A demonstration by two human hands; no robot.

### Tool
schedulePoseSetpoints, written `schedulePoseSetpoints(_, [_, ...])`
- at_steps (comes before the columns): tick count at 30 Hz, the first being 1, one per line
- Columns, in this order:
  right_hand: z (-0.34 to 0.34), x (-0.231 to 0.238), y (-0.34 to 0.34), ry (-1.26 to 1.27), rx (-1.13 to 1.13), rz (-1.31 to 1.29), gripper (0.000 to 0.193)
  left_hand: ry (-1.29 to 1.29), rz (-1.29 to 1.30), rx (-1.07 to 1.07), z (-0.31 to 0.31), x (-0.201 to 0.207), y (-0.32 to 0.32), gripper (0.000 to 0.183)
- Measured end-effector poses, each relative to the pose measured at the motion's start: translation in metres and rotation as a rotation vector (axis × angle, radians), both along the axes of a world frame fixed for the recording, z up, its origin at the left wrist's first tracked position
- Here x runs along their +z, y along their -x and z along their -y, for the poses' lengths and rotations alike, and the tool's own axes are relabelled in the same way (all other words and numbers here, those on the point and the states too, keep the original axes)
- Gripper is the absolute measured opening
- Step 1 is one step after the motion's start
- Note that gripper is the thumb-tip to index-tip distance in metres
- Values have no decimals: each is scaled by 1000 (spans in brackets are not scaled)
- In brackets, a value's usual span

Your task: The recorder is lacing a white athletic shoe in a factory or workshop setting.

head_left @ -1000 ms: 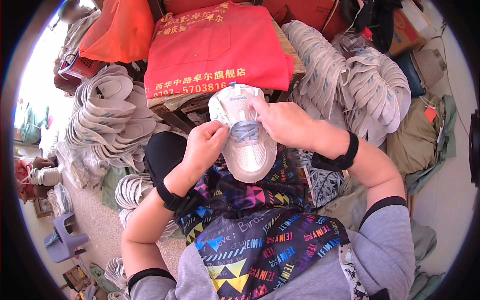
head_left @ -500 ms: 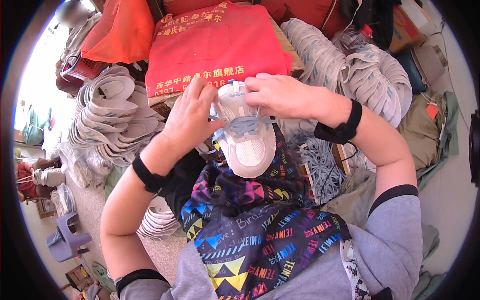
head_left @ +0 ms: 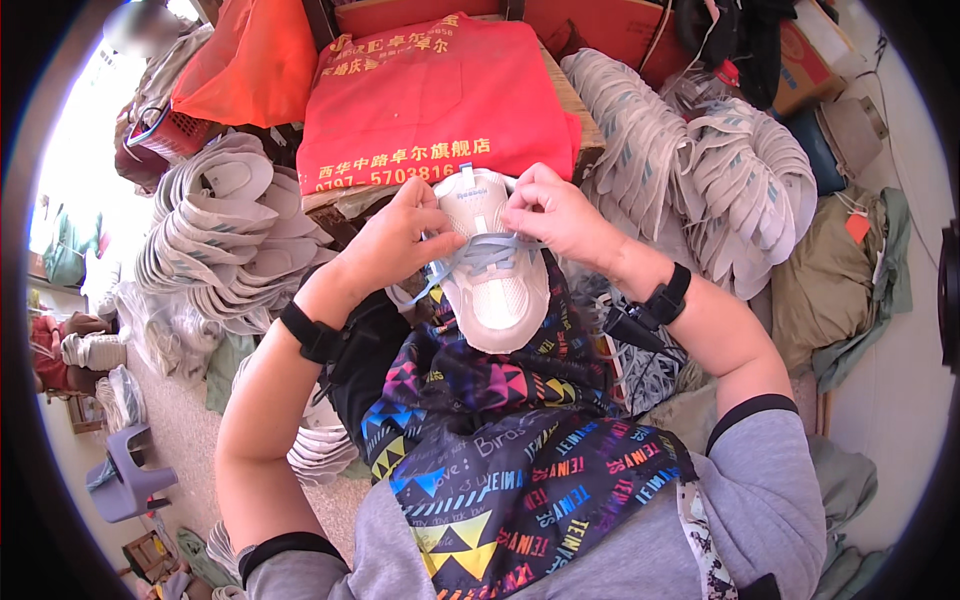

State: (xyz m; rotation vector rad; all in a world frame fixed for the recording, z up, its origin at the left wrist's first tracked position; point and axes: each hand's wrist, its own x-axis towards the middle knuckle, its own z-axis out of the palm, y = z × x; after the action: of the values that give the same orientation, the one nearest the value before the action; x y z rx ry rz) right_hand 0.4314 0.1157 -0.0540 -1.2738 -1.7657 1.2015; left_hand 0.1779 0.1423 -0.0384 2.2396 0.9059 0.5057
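Note:
A white sneaker (head_left: pixel 497 310) with a pale mesh upper rests on my lap against the table edge, toe toward me. Light blue shoelaces (head_left: pixel 487 250) cross its front below the upright tongue (head_left: pixel 474 205). My left hand (head_left: pixel 400 235) is closed at the shoe's left side, thumb and fingers pinching the blue lace; a loose stretch hangs below it. On the opposite side, my right hand (head_left: pixel 558 215) has its thumb and fingertips pressed together on the lace near the upper eyelets. The fingers partly hide what they pinch there.
A red cloth bag (head_left: pixel 430 100) covers the wooden table ahead. Nested white shoe uppers are stacked at left (head_left: pixel 215 220) and right (head_left: pixel 750 180). Loose blue laces (head_left: pixel 650 375) fill a box by my right side. A purple stool (head_left: pixel 130 475) stands at far left.
Both hands have moved down from the top of the tongue toward the laces. My right forearm has swung inward and lower. The shoe has barely moved.

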Motion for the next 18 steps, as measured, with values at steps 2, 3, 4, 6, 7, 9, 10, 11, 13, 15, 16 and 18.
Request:
schedulePoseSetpoints(2, [0, -1, -1, -50, 17, 21, 14, -6, 64, 40, 5, -6, -3, 17])
schedulePoseSetpoints(3, [0, 0, -1, -102, 35, 41, 16, -15, 126, 80, 8, -10, -4, 16])
schedulePoseSetpoints(4, [1, 3, -3, -106, 36, 44, 16, -18, 130, 81, 13, -16, -6, 16])
schedulePoseSetpoints(6, [5, 13, -4, -228, 113, 219, 16, 88, 228, 285, 22, -22, -13, 17])
schedulePoseSetpoints(7, [5, 14, -1, -233, 118, 224, 16, 84, 234, 289, 23, -23, -16, 17])
schedulePoseSetpoints(9, [6, 17, 1, -392, 156, 243, 15, 361, 420, 467, 28, -7, -30, 22])
schedulePoseSetpoints(10, [5, 28, 1, -387, 155, 249, 15, 461, 349, 488, 29, 24, -36, 26])
schedulePoseSetpoints(11, [5, 53, 9, -53, 178, 56, 15, 324, 412, 406, 33, 39, -34, 23])
schedulePoseSetpoints(13, [6, 84, 17, 210, 193, -146, 13, 284, 654, 247, 43, 90, -31, 22])
schedulePoseSetpoints(15, [-2, 88, 21, 45, 278, 112, 10, 466, 934, 184, 44, 119, -24, 21])
schedulePoseSetpoints(16, [-5, 81, 22, 46, 276, 115, 10, 467, 936, 182, 40, 117, -22, 21])
schedulePoseSetpoints(18, [-10, 62, 25, -780, 376, 820, 9, 650, 1117, 220, 33, 109, -16, 22])
